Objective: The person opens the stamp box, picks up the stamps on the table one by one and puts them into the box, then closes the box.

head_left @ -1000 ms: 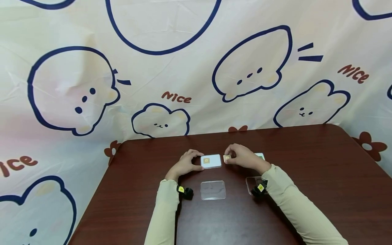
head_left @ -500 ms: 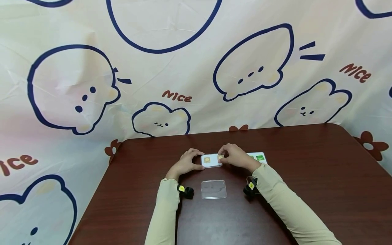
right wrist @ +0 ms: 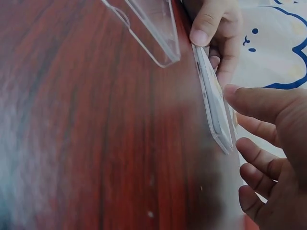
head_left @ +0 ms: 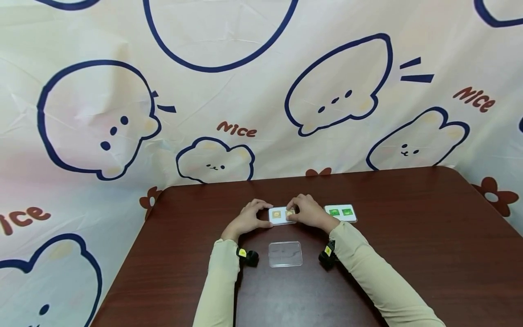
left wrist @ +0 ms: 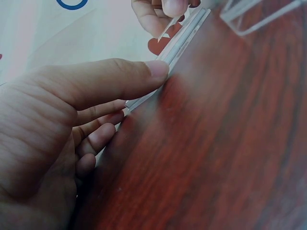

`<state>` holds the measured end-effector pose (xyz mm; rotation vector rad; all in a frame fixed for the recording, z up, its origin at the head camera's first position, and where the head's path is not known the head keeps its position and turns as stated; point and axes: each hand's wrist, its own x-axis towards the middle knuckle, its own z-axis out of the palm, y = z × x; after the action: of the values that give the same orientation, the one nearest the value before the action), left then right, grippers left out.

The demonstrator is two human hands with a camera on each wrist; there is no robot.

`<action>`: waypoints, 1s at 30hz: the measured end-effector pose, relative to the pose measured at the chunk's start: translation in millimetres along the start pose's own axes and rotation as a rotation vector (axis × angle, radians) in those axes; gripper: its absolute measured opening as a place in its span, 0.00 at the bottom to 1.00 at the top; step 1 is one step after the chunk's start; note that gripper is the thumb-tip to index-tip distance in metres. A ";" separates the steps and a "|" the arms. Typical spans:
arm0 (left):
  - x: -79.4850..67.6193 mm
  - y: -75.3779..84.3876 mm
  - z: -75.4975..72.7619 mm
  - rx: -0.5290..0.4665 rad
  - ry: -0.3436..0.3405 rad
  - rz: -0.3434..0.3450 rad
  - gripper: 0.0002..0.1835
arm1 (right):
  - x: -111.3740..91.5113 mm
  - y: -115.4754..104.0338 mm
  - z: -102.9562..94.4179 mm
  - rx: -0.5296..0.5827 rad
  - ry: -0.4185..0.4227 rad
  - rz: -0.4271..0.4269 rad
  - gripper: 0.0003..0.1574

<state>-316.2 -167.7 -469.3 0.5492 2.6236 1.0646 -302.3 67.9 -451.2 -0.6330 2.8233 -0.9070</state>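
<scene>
My left hand (head_left: 248,219) grips the left end of a flat clear plastic case (head_left: 282,222) with a white insert, thumb on the near edge and fingers on the far edge. A small square gold-coloured piece (head_left: 276,214) with a round mark lies in the insert's left half. Over the right half, my right hand (head_left: 307,212) pinches a second gold-coloured square (head_left: 289,212) between thumb and fingers, partly covered by them. In the left wrist view this thin square (left wrist: 169,29) stands tilted close over the case (left wrist: 184,40). The right wrist view shows the case (right wrist: 211,91) edge-on.
A clear plastic lid (head_left: 285,254) lies on the brown table (head_left: 278,295) nearer the body. Right of the right hand sits another white case (head_left: 341,219) with two green squares. A cartoon-printed cloth (head_left: 269,100) hangs behind the table's far edge.
My right hand has moved left with the gold-coloured square, from beside the case to over its right half. The green-square case has come into view; a second clear lid is now hidden under the right sleeve.
</scene>
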 end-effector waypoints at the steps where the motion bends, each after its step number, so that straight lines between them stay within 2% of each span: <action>1: -0.1 -0.2 -0.2 0.000 -0.002 0.002 0.30 | 0.8 -0.7 0.9 -0.003 -0.001 0.006 0.14; 11: -0.2 -1.4 1.6 0.007 -0.002 0.000 0.30 | 4.7 -1.8 6.0 -0.064 0.007 0.044 0.14; 23: -0.2 -0.1 0.1 0.001 0.004 0.015 0.30 | 2.3 -1.6 3.3 -0.029 0.021 0.068 0.19; 30: 0.0 -0.3 0.5 0.003 0.006 0.002 0.29 | -15.1 -3.3 -1.8 0.041 0.023 0.015 0.20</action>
<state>-316.1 -167.6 -469.8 0.5505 2.6303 1.0649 -287.9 72.8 -448.2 -0.5985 2.8175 -0.9736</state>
